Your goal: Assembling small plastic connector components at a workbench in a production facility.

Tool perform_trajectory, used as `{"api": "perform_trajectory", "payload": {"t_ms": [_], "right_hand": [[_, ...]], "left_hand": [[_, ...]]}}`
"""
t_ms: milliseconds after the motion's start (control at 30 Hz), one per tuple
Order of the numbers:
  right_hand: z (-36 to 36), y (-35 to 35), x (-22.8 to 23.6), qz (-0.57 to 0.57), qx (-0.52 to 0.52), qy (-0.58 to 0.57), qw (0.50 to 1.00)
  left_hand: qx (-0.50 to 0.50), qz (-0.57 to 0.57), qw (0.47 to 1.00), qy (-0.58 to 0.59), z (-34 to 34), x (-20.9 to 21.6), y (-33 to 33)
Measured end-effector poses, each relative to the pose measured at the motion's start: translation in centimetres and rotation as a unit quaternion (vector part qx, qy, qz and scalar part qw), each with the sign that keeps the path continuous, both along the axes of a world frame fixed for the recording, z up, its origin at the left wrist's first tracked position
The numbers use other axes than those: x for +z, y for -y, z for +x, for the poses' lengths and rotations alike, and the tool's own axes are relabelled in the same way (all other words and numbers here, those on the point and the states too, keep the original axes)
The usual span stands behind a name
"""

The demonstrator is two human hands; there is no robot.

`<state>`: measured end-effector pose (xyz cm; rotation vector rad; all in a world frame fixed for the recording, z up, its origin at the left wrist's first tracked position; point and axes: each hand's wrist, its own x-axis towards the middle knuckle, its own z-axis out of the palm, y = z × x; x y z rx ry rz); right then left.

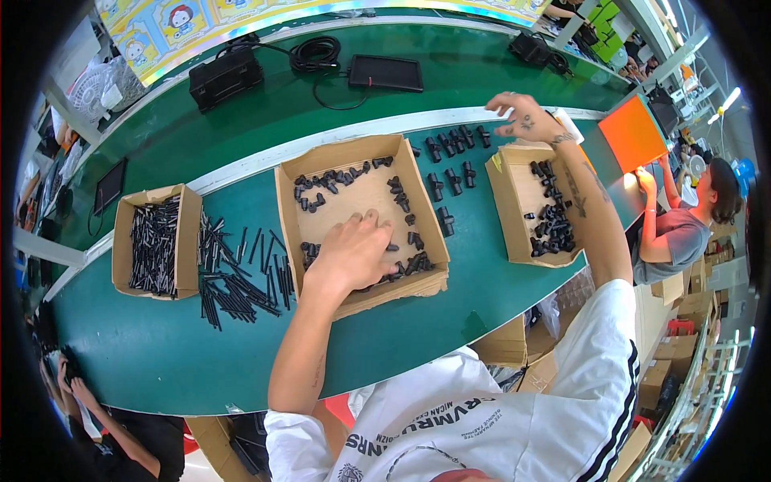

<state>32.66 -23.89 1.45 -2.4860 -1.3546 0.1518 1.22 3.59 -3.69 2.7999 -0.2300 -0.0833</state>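
My left hand reaches into the middle cardboard box, palm down, its fingers bent and apart. One small black plastic fitting shows between its forefinger and thumb; no grip on it can be made out. More black fittings lie along the walls of this box. My right hand is raised over the far end of the right cardboard box, fingers spread and slightly blurred, with nothing seen in them. Black fittings fill part of that box. Several loose fittings stand in rows between the boxes.
A left cardboard box holds thin black rods, and loose rods lie beside it on the green table. A black tablet-like panel and cables sit behind. Co-workers are at right and lower left.
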Motion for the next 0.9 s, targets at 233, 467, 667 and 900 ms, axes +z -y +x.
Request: {"api": "perform_trajectory", "payload": {"t_ms": [233, 467, 667, 900], "right_hand": [[-1.8, 11.4, -2.0, -0.133, -0.168, -0.088, 0.973], [-5.3, 11.4, -8.2, -0.023, -0.273, 0.139, 0.951], [-7.8, 8.8, -8.5, 0.015, -0.263, 0.060, 0.963], [-8.8, 9.5, -7.1, 0.080, -0.228, 0.109, 0.964]], "left_hand": [[-0.065, -0.082, 0.979, -0.178, 0.9, 0.1, -0.1], [-0.099, -0.122, 0.978, -0.137, 1.0, -1.5, 0.6], [-0.087, -0.096, 0.982, -0.141, 0.7, -1.0, 1.0], [-0.074, -0.096, 0.983, -0.135, 0.5, -0.9, 1.1]]}}
